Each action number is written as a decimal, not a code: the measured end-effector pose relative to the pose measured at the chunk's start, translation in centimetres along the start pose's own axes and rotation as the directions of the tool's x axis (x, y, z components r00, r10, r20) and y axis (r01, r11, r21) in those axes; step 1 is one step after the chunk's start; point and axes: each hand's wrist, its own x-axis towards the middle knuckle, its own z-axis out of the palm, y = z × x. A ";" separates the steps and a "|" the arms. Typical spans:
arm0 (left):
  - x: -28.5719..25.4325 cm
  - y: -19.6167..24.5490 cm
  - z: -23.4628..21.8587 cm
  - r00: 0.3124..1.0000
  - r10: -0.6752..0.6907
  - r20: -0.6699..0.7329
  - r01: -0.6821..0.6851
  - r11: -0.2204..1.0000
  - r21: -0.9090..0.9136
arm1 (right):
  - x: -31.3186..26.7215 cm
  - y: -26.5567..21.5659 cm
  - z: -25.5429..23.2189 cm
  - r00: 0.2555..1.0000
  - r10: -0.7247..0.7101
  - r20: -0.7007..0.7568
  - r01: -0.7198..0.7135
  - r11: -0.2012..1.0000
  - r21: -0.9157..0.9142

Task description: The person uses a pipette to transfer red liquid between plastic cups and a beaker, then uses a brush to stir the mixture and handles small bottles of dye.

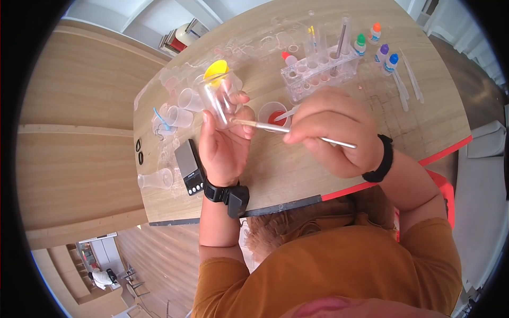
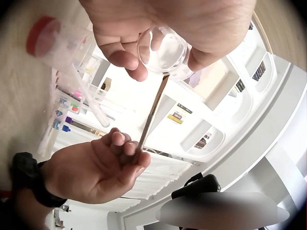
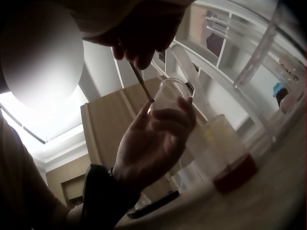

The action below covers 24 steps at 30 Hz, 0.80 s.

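My left hand [image 1: 228,151] grips a clear beaker [image 1: 214,98], tilted above the table, with fingers and thumb round its wall. In my right hand [image 1: 339,127] a thin paintbrush [image 1: 273,127] with a silver ferrule is pinched. The brush's bristles meet the lower end of the beaker, close to the left fingertips. From the left wrist view, the beaker [image 2: 163,50] shows its round end, and the brush [image 2: 153,108] reaches its edge. Below the hands stands a plastic cup [image 1: 262,110] of red liquid, a white dropper [image 1: 286,114] leaning in it.
Behind are a clear test tube rack [image 1: 318,79] and several dropper bottles [image 1: 391,63]. Pipettes [image 1: 403,93] lie at the right. Left of the hands are a yellow cup-like piece [image 1: 216,69], plastic cups [image 1: 180,116], a black scale [image 1: 189,167] and a flask [image 1: 155,179].
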 end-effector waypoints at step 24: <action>0.0 0.1 0.0 0.997 0.014 0.071 -0.018 0.998 0.056 | -0.2 1.1 -0.1 0.993 0.010 -0.113 -0.026 0.990 -0.137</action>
